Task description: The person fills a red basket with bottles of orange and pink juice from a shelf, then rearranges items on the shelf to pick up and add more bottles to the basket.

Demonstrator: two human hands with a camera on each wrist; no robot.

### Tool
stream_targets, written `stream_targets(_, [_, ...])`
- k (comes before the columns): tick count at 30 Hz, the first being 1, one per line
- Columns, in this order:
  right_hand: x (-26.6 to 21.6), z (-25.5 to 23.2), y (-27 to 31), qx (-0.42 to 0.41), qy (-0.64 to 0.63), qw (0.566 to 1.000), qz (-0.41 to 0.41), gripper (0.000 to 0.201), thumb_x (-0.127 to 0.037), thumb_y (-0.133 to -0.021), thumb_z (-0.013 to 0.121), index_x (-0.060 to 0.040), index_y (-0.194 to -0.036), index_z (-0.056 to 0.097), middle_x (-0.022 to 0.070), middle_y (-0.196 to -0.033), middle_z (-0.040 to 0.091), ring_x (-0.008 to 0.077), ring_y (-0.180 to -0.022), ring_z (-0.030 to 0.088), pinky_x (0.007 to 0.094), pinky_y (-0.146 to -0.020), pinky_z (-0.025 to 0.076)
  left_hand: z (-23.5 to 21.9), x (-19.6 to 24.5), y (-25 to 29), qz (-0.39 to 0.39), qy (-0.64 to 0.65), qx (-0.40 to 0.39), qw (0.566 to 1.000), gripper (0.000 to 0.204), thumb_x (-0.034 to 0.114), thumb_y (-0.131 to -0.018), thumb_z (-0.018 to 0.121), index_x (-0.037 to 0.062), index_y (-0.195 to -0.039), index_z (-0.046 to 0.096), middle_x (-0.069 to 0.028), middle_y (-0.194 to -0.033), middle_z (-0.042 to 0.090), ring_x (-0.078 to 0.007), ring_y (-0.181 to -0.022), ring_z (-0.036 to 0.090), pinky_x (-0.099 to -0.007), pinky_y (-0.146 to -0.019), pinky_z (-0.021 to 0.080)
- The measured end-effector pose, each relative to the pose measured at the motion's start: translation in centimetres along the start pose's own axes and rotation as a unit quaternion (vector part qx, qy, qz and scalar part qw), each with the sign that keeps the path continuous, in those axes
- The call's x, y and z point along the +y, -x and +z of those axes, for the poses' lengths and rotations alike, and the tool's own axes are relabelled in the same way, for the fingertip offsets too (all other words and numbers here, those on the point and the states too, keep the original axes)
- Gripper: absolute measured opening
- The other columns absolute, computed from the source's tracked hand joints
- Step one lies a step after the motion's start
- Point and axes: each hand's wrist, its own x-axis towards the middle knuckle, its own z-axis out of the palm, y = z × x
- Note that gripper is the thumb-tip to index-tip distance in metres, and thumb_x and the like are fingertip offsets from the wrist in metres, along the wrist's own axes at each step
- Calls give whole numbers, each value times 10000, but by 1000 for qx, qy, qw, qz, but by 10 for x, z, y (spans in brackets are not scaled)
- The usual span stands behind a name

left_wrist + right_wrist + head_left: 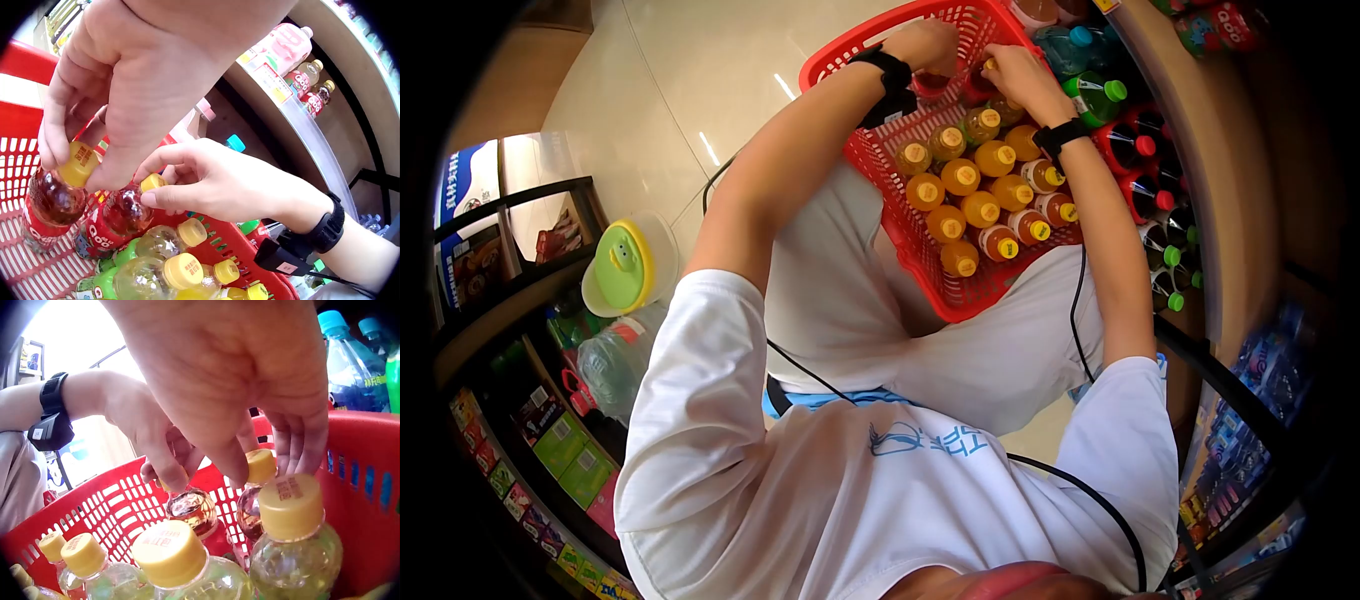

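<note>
My left hand (927, 45) pinches the yellow cap (79, 164) of a drink bottle with a red label and reddish-brown contents (55, 197). Close beside it, my right hand (1028, 82) holds the yellow cap (261, 465) of a second bottle of the same kind (128, 209). Both bottles stand upright at the far end of the red shopping basket (948, 290), seen past the caps in the right wrist view. Several pale yellow-green drinks with yellow caps (294, 550) stand near my right hand. Rows of orange drinks (980, 208) fill the nearer part of the basket.
The basket sits on the tiled floor between my legs. A shelf (1250, 200) of soft drinks runs along the right, with green-capped (1095, 95) and dark bottles (1122, 148) close to the basket rim. A yellow-green lidded tub (622, 262) and large clear bottles (615, 365) are at the left.
</note>
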Motion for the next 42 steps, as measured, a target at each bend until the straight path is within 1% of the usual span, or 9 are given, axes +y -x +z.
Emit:
stream_targets(11, [-6, -5, -2, -49, -13, 997, 62, 303, -189, -870, 657, 11, -1097, 656, 256, -1022, 672, 423, -995, 635, 481, -865, 505, -2, 20, -2, 36, 4, -55, 998, 126, 97, -667, 721, -25, -691, 699, -147, -633, 668, -280, -663, 706, -383, -583, 547])
stream_targets(17, [-15, -15, -5, -86, -28, 989, 117, 312, -170, -873, 628, -33, -1151, 664, 269, -1012, 674, 415, -977, 655, 469, -833, 518, 21, 27, -6, 139, 6, 85, 987, 238, 75, -605, 790, 22, -834, 756, -173, -807, 719, -334, -808, 722, -409, -676, 580])
stream_targets(21, [-24, -27, -5, -134, -76, 971, 184, 300, -130, -869, 612, -31, -1148, 656, 269, -981, 677, 408, -962, 664, 460, -805, 519, 11, 39, -7, 84, 9, -35, 996, 388, 33, -616, 799, 7, -995, 721, -198, -939, 716, -355, -963, 692, -427, -786, 566])
stream_targets(24, [-12, -19, -4, -116, -86, 981, 130, 236, -106, -878, 611, 25, -1075, 614, 162, -775, 648, 231, -585, 569, 362, -573, 471, 15, 36, -4, 113, 32, -4, 993, 382, 32, -620, 788, 3, -995, 720, -182, -888, 721, -337, -888, 710, -413, -728, 572])
stream_targets(27, [-4, -15, -4, -108, -79, 986, 96, 254, -75, -872, 620, 8, -1112, 614, 155, -800, 667, 186, -656, 610, 352, -608, 492, 13, 35, -7, 107, 31, -60, 992, 373, 39, -627, 774, 4, -994, 718, -162, -808, 717, -313, -770, 717, -391, -653, 568])
stream_targets(31, [10, -10, -8, -104, -102, 989, 24, 278, -137, -838, 631, -31, -1094, 663, 261, -1043, 669, 407, -1018, 648, 476, -838, 519, 60, 6, -38, 259, 129, 21, 957, 492, 60, -581, 781, 41, -1063, 685, -157, -728, 696, -277, -650, 707, -383, -538, 554])
stream_targets(32, [9, -14, -7, -77, -66, 994, 30, 250, -151, -835, 632, -26, -1049, 666, 260, -1035, 669, 409, -1015, 646, 484, -841, 519, 50, 8, -35, 193, 121, -65, 972, 590, 71, -577, 791, 43, -1149, 649, -163, -781, 708, -297, -663, 700, -390, -585, 565])
stream_targets(35, [-26, -66, -4, -94, 24, 993, 67, 261, -169, -850, 668, -5, -1049, 627, 241, -1044, 677, 422, -1023, 631, 474, -864, 516, 29, 8, -28, 188, 82, -111, 972, 229, 176, -646, 779, -4, -773, 717, -171, -725, 700, -285, -699, 697, -378, -650, 559])
stream_targets(42, [-59, -193, 10, 69, -97, 983, 139, 230, -225, -887, 649, 4, -872, 653, 220, -840, 686, 338, -839, 691, 412, -711, 518, -14, 9, -12, 110, 141, -104, 978, 328, 294, -759, 746, 5, -915, 737, -148, -833, 723, -273, -820, 711, -387, -726, 548])
